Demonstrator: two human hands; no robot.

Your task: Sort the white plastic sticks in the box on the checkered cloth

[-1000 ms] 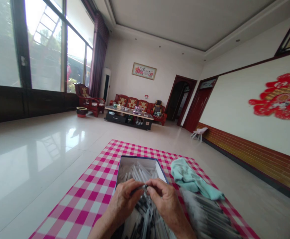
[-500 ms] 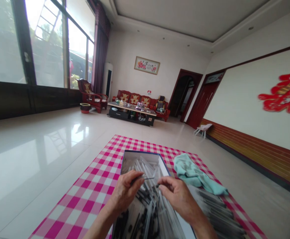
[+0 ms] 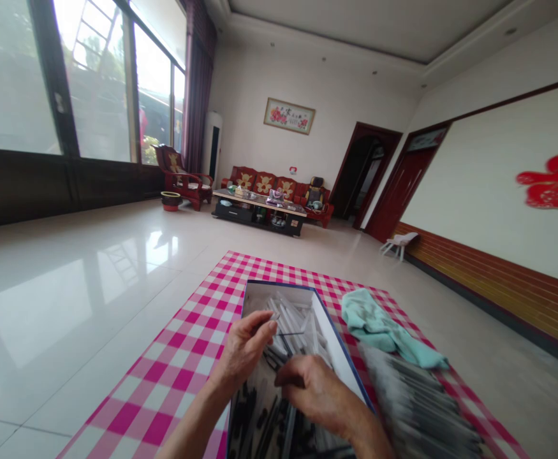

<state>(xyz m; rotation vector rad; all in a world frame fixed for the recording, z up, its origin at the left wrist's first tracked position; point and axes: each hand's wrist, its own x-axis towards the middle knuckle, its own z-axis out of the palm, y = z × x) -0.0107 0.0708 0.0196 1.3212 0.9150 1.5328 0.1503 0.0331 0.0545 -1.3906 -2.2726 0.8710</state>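
One small clear piece [image 3: 275,316] pinched in left hand [image 3: 246,344] above white, blue-rimmed rectangular box [image 3: 332,338], short of pink-checked tabletop [image 3: 164,376] far edge — presumably so drops stay contained; right hand [image 3: 314,389] curled, grip untellable.

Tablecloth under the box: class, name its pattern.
The tablecloth has pink and white checks, clearest in the head view.

A pink-and-white checked desk [image 3: 164,373] carries an open, blue-rimmed box [image 3: 340,341] filled with slender clear and black pieces [image 3: 286,315]. Above it, a person's left hand [image 3: 247,341] pinches a small clear piece [image 3: 275,316]; the right hand [image 3: 314,389], fingers curled, is over the box's nearer part. Rightward lie a teal cloth [image 3: 388,328] and a blurred dark bundle [image 3: 422,401]. Beyond stands a red sofa [image 3: 265,183].
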